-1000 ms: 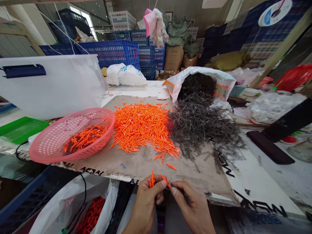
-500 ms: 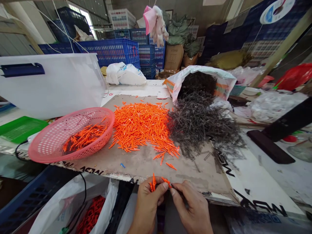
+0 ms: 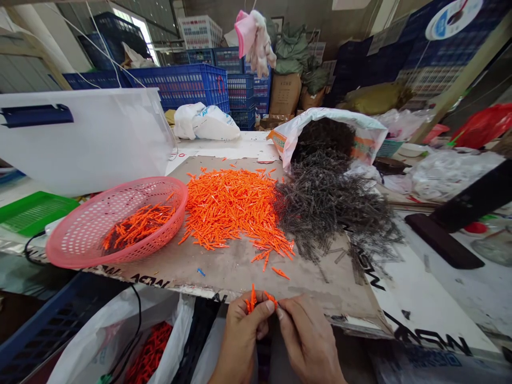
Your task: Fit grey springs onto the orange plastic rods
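My left hand [image 3: 240,333] is closed on a few small orange plastic pieces [image 3: 253,300] that stick up from its fingers, just below the front edge of the cardboard sheet [image 3: 232,264]. My right hand [image 3: 306,336] pinches at one of those pieces, fingertips touching the left hand's; what else it holds is hidden. On the cardboard lie a big heap of orange pieces [image 3: 234,205] and a heap of dark metal springs [image 3: 332,208]. A pink basket [image 3: 116,224] at the left holds more orange pieces.
A white sack [image 3: 328,130] spills the springs at the back. A white plastic bin [image 3: 84,136] and a green tray [image 3: 32,210] stand at the left. Blue crates are stacked behind. A black bar [image 3: 460,218] lies at the right. Bags hang below the table.
My right hand has shifted slightly left, closing up against the left hand's fingertips. The heaps and basket have not moved.
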### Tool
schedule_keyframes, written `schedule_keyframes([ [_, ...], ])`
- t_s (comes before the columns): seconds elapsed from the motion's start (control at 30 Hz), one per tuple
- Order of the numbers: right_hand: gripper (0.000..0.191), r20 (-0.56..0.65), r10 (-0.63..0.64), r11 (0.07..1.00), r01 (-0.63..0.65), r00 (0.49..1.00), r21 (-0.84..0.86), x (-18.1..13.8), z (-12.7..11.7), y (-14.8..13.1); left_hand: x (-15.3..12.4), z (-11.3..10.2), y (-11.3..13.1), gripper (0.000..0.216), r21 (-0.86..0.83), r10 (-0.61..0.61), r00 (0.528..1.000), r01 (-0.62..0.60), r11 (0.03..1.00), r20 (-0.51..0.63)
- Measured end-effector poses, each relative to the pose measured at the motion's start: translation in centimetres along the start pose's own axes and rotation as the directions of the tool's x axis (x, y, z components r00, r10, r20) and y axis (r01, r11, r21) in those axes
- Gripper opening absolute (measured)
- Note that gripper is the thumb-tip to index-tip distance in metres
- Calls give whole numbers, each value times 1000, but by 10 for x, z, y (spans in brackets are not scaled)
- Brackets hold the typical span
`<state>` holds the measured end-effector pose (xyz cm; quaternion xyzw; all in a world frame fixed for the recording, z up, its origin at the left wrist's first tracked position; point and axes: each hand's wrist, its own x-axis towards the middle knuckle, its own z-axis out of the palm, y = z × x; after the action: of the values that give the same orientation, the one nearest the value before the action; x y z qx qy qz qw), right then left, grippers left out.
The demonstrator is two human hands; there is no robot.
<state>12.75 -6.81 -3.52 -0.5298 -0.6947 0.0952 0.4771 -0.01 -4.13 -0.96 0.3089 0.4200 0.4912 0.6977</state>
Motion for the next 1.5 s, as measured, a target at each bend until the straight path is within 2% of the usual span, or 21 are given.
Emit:
schedule_keyframes([
  [0.07,22,61,177,977,-183,982,105,2,3,-2,0,1,0,18,-23,-31,1000,31,999,5],
  [0.13,31,165,340,905,-370,926,212,5,4,-5,0,3,1,17,-64,-87,996,86,994,-11],
  [0.17,34,214,375,871,-422,902,251,7,3,-6,1,4,2,17,-89,-112,993,109,990,-23],
  [0.23,33,255,336,863,-405,906,301,7,0,-7,3,4,6,17,-131,-131,990,124,984,-45],
  [0.33,24,172,216,921,-259,961,292,3,-4,1,8,0,15,12,-152,-104,992,92,984,-68],
  [0.43,23,21,230,962,-230,973,144,-2,-9,21,16,-7,25,12,-156,-153,987,144,977,-51],
  [0.53,28,-57,233,968,-237,971,-84,2,-20,47,22,-10,32,17,-213,-258,966,249,945,-15],
  [0.63,31,-138,249,879,-284,958,-384,17,-35,70,27,-7,34,25,-210,-307,952,300,930,-1],
  [0.73,28,-98,294,729,-290,951,-620,31,-45,85,31,0,33,27,-91,-256,967,254,963,-8],
  [0.83,26,-72,306,709,-277,949,-649,34,-48,89,39,6,31,21,157,-62,998,59,986,9],
  [0.9,25,-76,285,712,-264,956,-651,29,-48,88,48,9,28,12,412,136,988,-152,898,67],
  [0.93,25,-73,268,716,-250,961,-652,25,-49,86,52,10,27,6,541,220,968,-248,803,117],
  [1.0,26,-60,230,740,-215,971,-637,18,-49,83,60,13,24,15,748,304,925,-367,553,228],
  [1.1,29,-38,196,795,-181,980,-579,10,-51,79,67,18,18,22,898,253,910,-384,216,329],
  [1.13,30,-31,192,810,-176,981,-560,8,-52,78,67,19,17,21,914,225,913,-377,149,340],
  [1.2,32,-14,193,836,-172,981,-521,7,-53,75,66,19,16,19,923,202,915,-373,94,349],
  [1.27,32,2,209,864,-183,978,-468,7,-53,73,63,17,17,17,914,220,907,-389,114,359],
  [1.33,28,7,240,885,-216,971,-414,7,-51,71,58,14,19,15,890,241,896,-420,178,374],
  [1.4,23,6,273,890,-250,962,-382,7,-48,70,53,11,20,14,863,254,895,-428,268,366],
  [1.5,18,-6,295,902,-281,956,-328,8,-43,69,47,9,20,8,821,256,924,-372,433,284],
])
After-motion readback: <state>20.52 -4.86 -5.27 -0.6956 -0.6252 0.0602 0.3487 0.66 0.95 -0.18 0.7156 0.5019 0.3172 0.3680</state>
